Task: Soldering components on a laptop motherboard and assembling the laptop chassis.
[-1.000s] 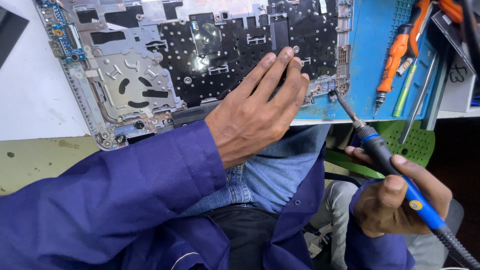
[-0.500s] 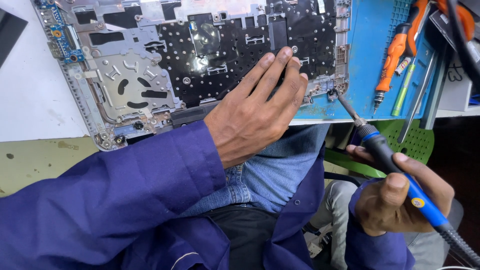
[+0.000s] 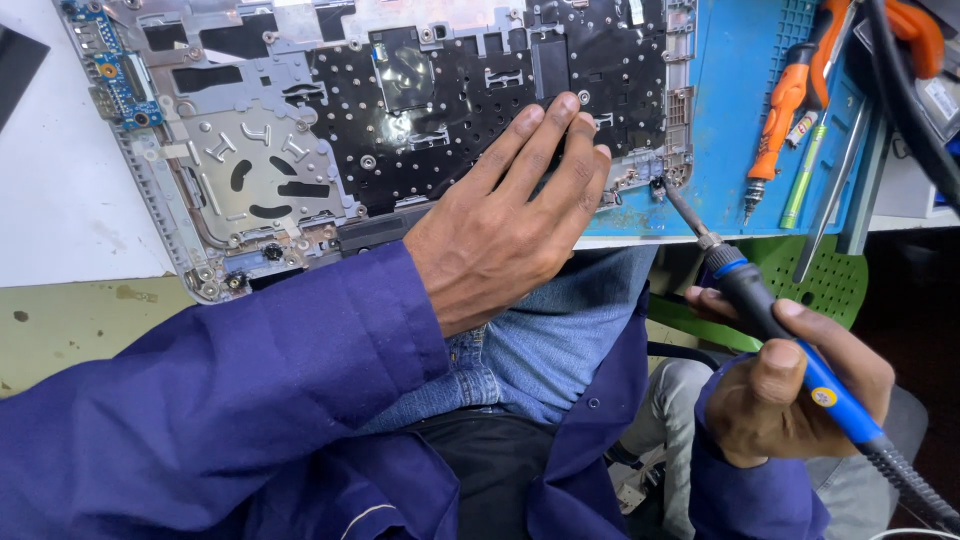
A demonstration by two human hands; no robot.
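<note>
Left hand (image 3: pixel 505 225) flat, palm down, fingers together and stretched over the lower edge of an opened laptop chassis (image 3: pixel 250 170); gripping nothing, just pressing on the black keyboard backplate (image 3: pixel 450 110). Fingertips near the chassis's right lower corner. Dark blue coat sleeve (image 3: pixel 220 400) running from the lower left up to the wrist.

Right hand (image 3: pixel 795 385) closed around a soldering iron (image 3: pixel 760 310), blue and black handle, thumb on top, fingers wrapped beneath. Held low, off the bench edge, over the lap. Metal tip (image 3: pixel 675 205) angled up-left, touching or just at the chassis's lower right corner by a small screw post; exact contact hard to tell. Black cable (image 3: pixel 910 485) leaving the handle toward the lower right.

Chassis lying inside-up on the bench, partly on a white surface (image 3: pixel 60 200), partly on a blue work mat (image 3: pixel 735 110). Silver touchpad bracket (image 3: pixel 250 170) at left centre, small blue circuit board (image 3: pixel 110 70) at the far left top corner.

On the mat right of the chassis: orange-handled screwdriver (image 3: pixel 785 100), tip pointing down; a green pen-like tool (image 3: pixel 805 170) just beside it; grey metal tweezers (image 3: pixel 835 185) further right. Green perforated plastic (image 3: pixel 830 280) below the bench edge. Denim shirt (image 3: pixel 560 350) visible between the coat flaps.
</note>
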